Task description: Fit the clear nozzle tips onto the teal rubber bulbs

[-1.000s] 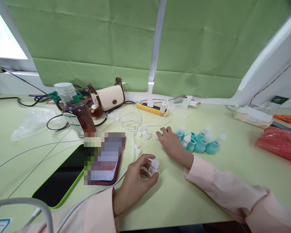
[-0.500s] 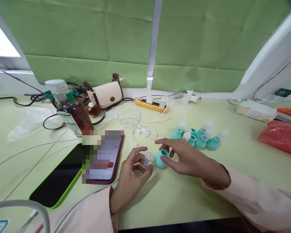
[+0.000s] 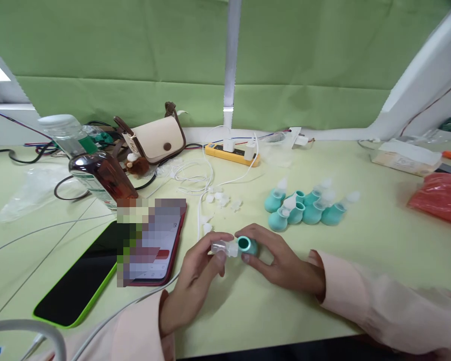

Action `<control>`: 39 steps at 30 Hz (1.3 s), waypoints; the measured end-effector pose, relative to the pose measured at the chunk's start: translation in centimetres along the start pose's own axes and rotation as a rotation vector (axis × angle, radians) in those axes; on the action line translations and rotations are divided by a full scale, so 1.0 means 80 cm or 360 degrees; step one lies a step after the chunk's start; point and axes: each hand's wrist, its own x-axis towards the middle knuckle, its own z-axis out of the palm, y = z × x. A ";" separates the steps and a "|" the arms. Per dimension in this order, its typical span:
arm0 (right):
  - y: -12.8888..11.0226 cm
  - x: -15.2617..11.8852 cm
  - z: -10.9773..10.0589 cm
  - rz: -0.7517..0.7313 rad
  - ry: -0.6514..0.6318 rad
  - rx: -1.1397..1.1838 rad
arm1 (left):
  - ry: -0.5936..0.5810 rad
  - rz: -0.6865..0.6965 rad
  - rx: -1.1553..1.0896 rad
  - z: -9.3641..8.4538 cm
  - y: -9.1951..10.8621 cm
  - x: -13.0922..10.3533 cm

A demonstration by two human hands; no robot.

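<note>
Between the thumb and fingers of my left hand (image 3: pixel 199 273) is a clear plastic nozzle piece (image 3: pixel 223 247), lying sideways with its white end toward the right. My right hand (image 3: pixel 276 258) grips a teal squeeze bulb (image 3: pixel 252 246), its round dark opening tilted toward the nozzle piece. The two parts are very close; I cannot tell whether they touch. Beyond my right hand stands a group of several teal bulbs (image 3: pixel 312 213), most with translucent tips on them. Small white plastic pieces (image 3: pixel 221 198) lie loose on the table past my left hand.
Two phones lie on the left, one green-edged (image 3: pixel 84 278) and one red-edged (image 3: pixel 161 245). Behind them are a leaning bottle (image 3: pixel 101 175) and a cream handbag (image 3: pixel 158 140). A yellow power strip (image 3: pixel 231 155) with white cables sits at the back. A red plastic package (image 3: pixel 441 198) is far right.
My right hand has closed on the teal bulb and tilted its opening left. The nozzle piece in my left hand has turned from upright to sideways. The camera view has shifted slightly.
</note>
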 end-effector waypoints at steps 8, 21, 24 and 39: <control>-0.008 -0.005 0.000 -0.0023 -0.0014 0.0021 | -0.0107 -0.0123 -0.0188 0.005 -0.006 0.003; -0.018 -0.005 -0.009 -0.0186 -0.0026 -0.0381 | -0.0159 -0.0223 -0.0029 0.005 -0.005 0.006; -0.019 -0.007 -0.012 -0.0241 -0.0081 -0.0500 | -0.0219 -0.0140 0.0252 0.002 -0.002 0.004; -0.024 -0.011 -0.009 -0.0319 -0.0418 -0.1032 | -0.0378 0.0086 0.1100 -0.002 -0.010 0.009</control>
